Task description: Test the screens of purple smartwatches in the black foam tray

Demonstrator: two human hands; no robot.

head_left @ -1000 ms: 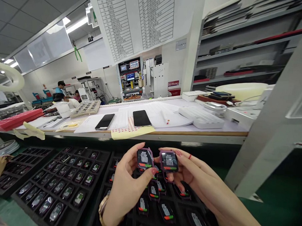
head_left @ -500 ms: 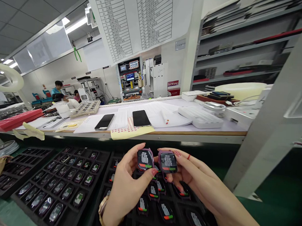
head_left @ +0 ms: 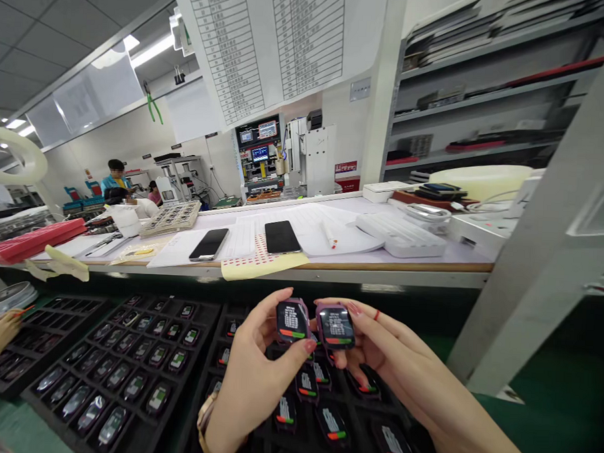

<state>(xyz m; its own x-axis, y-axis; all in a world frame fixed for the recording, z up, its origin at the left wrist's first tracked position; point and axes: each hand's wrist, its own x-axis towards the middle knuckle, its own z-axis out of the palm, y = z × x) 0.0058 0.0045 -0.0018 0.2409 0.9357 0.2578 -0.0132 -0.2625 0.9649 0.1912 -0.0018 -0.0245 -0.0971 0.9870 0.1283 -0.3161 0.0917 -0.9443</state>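
1. Left hand [head_left: 255, 378] pinched one purple watch [head_left: 291, 321], right hand [head_left: 377, 346] pinched another watch [head_left: 334, 325], both above the black tray [head_left: 210, 383].
2. Fingertip-only grips looked risky: a slip could have dropped either onto the lit units below.

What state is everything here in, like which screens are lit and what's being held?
Left hand: holding a watch.
Right hand: holding a watch.
Left watch: held up, screen lit.
Right watch: held up, screen lit.
Near tray: holds lit watches.
Left tray: holds watches.
Two phones: flat on bench, screens dark.
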